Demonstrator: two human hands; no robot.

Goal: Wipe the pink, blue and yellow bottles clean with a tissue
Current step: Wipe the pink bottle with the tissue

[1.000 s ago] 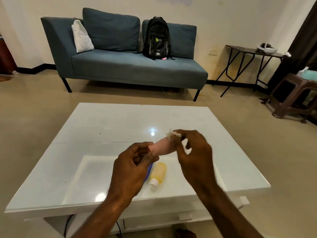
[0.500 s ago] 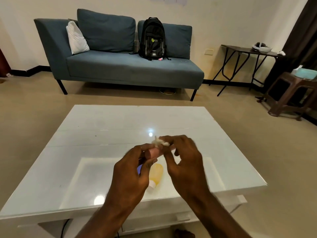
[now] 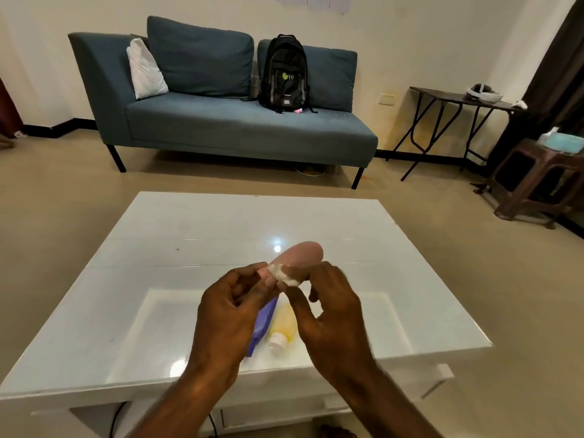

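Overhead, so to speak, both hands work above the white counter [image 3: 177, 298]. Left hand [image 3: 227, 314] grips the cap end of the pink bottle [image 3: 303, 254], fingers closed round it; the cap itself is hidden. Right hand [image 3: 328, 311] pinches a wadded tissue [image 3: 284, 275] against the bottle's side. No label readable on the pink bottle. Blue bottle [image 3: 264, 324] and yellow bottle [image 3: 284, 324] lie side by side on the counter beneath the hands, the blue one mostly covered by the left hand. Backpack [image 3: 284, 74] on the sofa [image 3: 240, 121] bears a green logo, lettering too small to read.
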